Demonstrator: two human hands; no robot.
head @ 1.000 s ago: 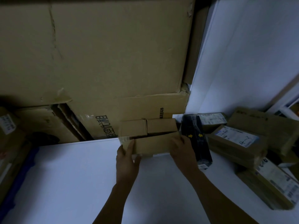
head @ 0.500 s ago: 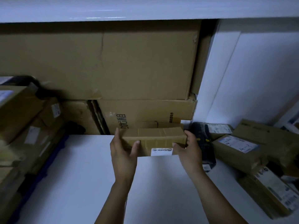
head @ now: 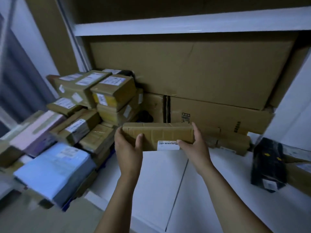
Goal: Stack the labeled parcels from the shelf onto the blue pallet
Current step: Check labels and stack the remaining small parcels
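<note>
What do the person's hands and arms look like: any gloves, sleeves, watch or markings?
The left hand and right hand are bare: no gloves, and no rings that the dim picture shows. The left forearm and right forearm are bare down to the frame's lower edge, with no sleeve, watch, band or marking in view.

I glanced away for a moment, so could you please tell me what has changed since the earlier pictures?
The brown parcel was lifted off the white shelf and carried left, toward the stacked parcels. The left hand and right hand took hold of its ends and keep that grip. The black parcel stays on the shelf.
</note>
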